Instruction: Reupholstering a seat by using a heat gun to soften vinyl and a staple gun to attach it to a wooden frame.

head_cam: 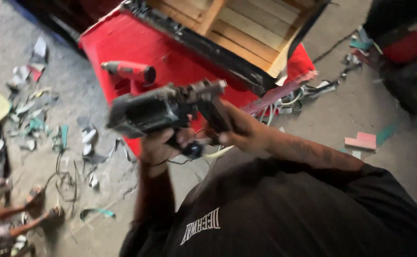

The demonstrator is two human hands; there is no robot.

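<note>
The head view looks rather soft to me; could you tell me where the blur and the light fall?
Head view: motion blur smears the dark power tool and both hands, left hand, right hand; the red panel is brightly lit; the frame is tilted.

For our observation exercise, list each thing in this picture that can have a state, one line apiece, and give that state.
Black power tool: lifted, gripped by both hands.
Left hand: closed under the tool.
Right hand: closed on the tool's rear.
Red drill: lying unheld on the red panel.
Wooden frame: resting on the panel.
Scraps: scattered on the floor.
</note>
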